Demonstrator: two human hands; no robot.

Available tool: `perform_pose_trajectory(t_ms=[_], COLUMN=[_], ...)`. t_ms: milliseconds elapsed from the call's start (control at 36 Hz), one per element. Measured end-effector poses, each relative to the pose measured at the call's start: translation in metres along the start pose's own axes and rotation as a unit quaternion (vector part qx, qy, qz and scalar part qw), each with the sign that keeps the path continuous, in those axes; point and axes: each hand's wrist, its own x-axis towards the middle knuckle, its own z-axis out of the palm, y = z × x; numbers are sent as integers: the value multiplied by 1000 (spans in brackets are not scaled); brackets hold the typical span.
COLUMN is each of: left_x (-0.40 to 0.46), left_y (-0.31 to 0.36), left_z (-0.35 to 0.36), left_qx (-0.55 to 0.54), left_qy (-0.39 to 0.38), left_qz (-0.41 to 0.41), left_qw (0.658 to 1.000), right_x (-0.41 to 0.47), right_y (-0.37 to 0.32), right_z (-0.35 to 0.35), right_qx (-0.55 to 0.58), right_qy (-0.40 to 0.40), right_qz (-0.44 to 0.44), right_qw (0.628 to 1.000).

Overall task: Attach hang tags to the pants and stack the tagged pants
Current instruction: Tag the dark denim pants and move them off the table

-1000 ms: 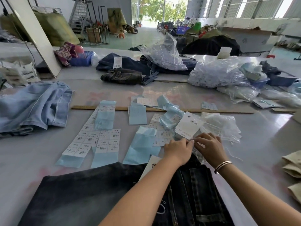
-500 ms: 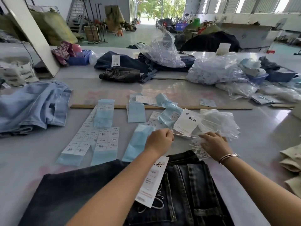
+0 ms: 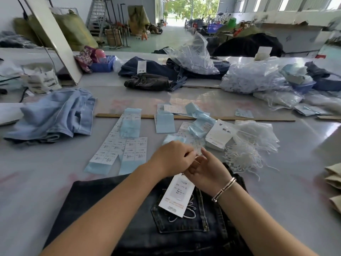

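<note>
Head view looks down on a smooth grey worktable (image 3: 46,182) with a faint sheen. Dark washed denim pants (image 3: 129,218) lie flat at the near edge, their weave coarse, a stitched back pocket with pale looping embroidery facing up. A white rectangular card hang tag (image 3: 177,196) with small printed lines lies tilted on the pants just above that pocket, its upper end hidden under the hands.

The left hand (image 3: 173,157) is held knuckles up, fingers curled in and pinched together on something small that cannot be made out. The right hand (image 3: 206,170) meets it palm up, fingers bent and touching the left fingertips; what it holds cannot be told. A thin metal bangle (image 3: 224,189) circles the right wrist. Both forearms reach in from the near edge over the pants.

Beyond the hands lie strips of white printed paper labels on pale blue backing (image 3: 127,150), some flat, some curled. A stack of blank-faced white card tags (image 3: 219,135) sits to the right, beside a tangled heap of white looped strings (image 3: 245,156) spilling from a clear crinkled plastic bag (image 3: 258,133). A long thin wooden ruler (image 3: 239,118) crosses the table farther back. Soft, rumpled light blue denim pants (image 3: 53,115) rest at the left.
</note>
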Motion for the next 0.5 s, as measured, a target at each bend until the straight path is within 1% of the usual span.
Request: perform_pose_trajectory(t_ms=[56,111,222,278,333,389,444,500], left_x=[-11,-20,-34,-39,-43,-44,-43,-38], left_y=[-6,-12,-23,-27,-27,-26,-24,-22], left_z=[2,8,25,36,47,58,67,77], left_qx=[-9,-10,-25,-40,-51,-54,-53,-50], left_qy=[3,-10,-39,-50,-61,-58,-29,14], left_qz=[-11,-24,-57,-70,-76,-72,-78,-107], left_qw=[1000,1000,997,995,994,994,995,993], right_x=[8,13,17,20,22,23,23,24], right_y=[-2,-5,-18,-25,-32,-35,-34,-31], right_z=[-3,-7,-19,-25,-30,-34,-38,-42], right_qx=[23,50,117,128,84,-5,-84,-146], right_qy=[33,45,36,37,52,72,82,98], right_qz=[-11,-16,-26,-47,-80,-104,-110,-109], right_qw=[999,998,992,990,992,992,987,978])
